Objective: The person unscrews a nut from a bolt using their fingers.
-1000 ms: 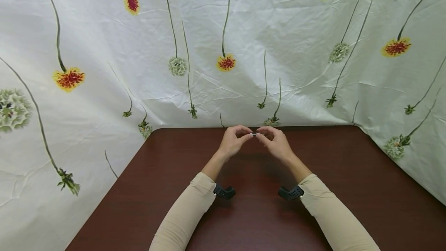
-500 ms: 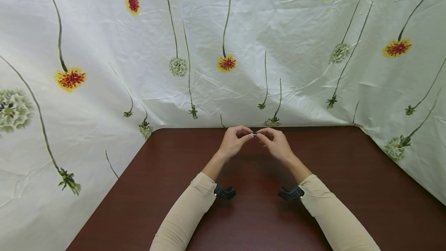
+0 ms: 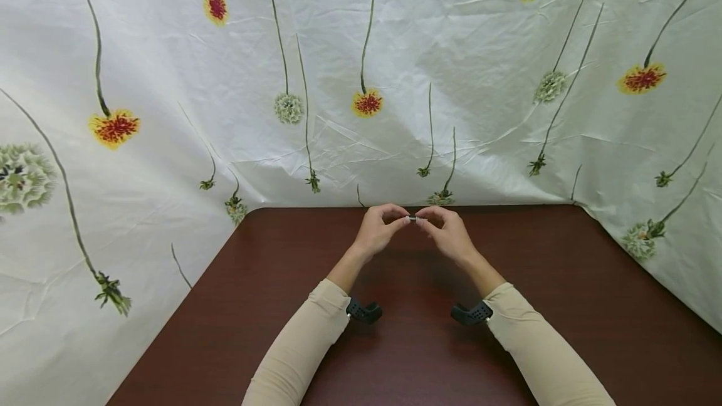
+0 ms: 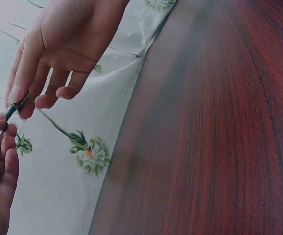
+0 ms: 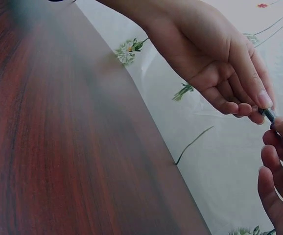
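A small dark metal bolt [image 3: 412, 218] spans the gap between both hands' fingertips, over the far part of the table. Its threads show on the bolt shaft [image 4: 10, 111] in the left wrist view. My left hand [image 3: 376, 229] pinches one end between thumb and fingers, largely covering it. At the other end, my right hand [image 3: 448, 234] pinches what looks like a nut [image 4: 17, 105] on the bolt, and a dark tip sticks out past these fingers. The right hand's other fingers are loosely bent. In the right wrist view the left hand [image 5: 220, 63] comes from above.
The dark red-brown wooden table [image 3: 271, 268] reaches to a white flower-printed cloth [image 3: 338, 143] hanging behind and beside it. A black wrist strap mount [image 3: 363, 311] sits on the left wrist, and another black mount [image 3: 471, 312] on the right.
Both hands stay in nearly the same place. Around the bolt the right fingertips have shifted slightly, and a little more of the metal shows between the hands.
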`<state>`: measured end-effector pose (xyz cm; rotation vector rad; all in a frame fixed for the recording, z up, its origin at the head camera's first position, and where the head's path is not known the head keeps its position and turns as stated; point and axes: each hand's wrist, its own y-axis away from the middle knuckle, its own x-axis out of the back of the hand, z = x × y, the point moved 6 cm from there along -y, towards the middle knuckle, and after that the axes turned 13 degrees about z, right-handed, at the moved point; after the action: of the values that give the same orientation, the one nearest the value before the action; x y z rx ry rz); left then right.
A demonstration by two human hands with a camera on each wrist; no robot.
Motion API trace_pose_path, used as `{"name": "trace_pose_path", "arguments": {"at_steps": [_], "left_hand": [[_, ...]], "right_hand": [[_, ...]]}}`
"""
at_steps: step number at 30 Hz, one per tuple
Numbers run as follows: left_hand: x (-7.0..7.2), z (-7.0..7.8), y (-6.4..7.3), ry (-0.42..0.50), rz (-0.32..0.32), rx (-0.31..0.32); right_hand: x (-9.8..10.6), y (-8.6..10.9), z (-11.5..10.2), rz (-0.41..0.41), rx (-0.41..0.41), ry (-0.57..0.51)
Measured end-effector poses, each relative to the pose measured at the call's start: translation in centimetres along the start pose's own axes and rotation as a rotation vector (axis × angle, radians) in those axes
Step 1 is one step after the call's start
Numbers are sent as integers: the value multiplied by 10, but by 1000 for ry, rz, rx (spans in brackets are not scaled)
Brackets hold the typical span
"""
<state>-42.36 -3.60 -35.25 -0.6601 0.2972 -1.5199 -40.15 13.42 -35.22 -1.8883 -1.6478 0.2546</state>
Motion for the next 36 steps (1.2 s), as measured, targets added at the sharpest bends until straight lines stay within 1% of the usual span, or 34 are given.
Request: {"name": "trace_pose_path", "arguments": {"at_steps": [1,4,9,15,18,22,28,36], "left_hand": [[0,-2,-1,-3,-3,-3],[1,-3,-1,-6,-6,-7],[-2,-3,0,3,-18,-4],[-2,-2,1,2,-15,9],[-1,-2,1,-1,-5,9],[-1,-2,3,-4,-3,6],[-1,-4,4,7,-10,13],[-2,-3,1,-18,-6,3]], "right_hand": [[-1,-1,5,0,6,-6],[0,-1,4,-1,17,-9],[3,0,6,14,10,12],[2,-1,7,-2,34,3],[1,0,7,-10,24,0],[0,1,8,-12,-9,-2],[-1,2,8,-27,14,-11],[2,0,7,-9,-17,4]]}}
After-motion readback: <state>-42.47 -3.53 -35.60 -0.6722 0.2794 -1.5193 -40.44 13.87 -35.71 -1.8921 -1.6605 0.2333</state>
